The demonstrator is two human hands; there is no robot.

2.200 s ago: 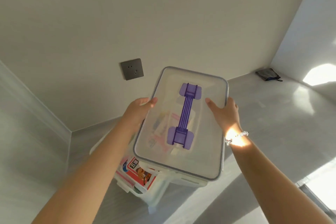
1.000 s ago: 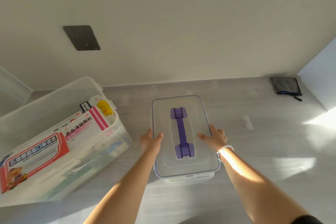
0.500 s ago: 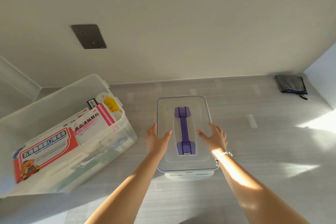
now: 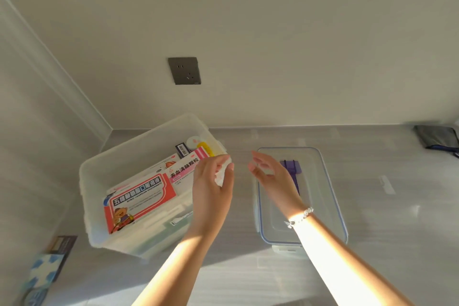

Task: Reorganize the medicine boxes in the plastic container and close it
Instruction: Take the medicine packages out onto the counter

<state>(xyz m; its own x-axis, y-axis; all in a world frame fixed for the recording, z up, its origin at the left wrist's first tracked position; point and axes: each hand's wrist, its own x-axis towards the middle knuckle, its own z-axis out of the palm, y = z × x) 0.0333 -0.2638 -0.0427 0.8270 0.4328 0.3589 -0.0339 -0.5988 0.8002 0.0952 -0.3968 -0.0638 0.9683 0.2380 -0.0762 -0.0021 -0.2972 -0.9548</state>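
An open translucent plastic container (image 4: 99, 169) stands on the grey floor at the left. Inside lie a red-and-white medicine box (image 4: 139, 202), a pink-striped medicine box (image 4: 183, 167) and several small items at the far end. Its clear lid (image 4: 320, 181) with a purple handle (image 4: 290, 166) lies flat on the floor to the right. My left hand (image 4: 212, 186) hovers over the container's right edge, fingers relaxed, holding nothing. My right hand (image 4: 270, 176), with a bracelet at the wrist, hangs above the lid's left side, fingers loose and empty.
A grey wall socket (image 4: 184, 71) is on the wall behind. A dark pouch (image 4: 437, 139) lies at the far right by the wall. A blue-patterned flat packet (image 4: 47, 268) lies on the floor at the lower left. The wall corner runs close behind the container.
Both hands carried the lid off the container and laid it on the floor to the right, then let go and rose toward the container. The view swung left.
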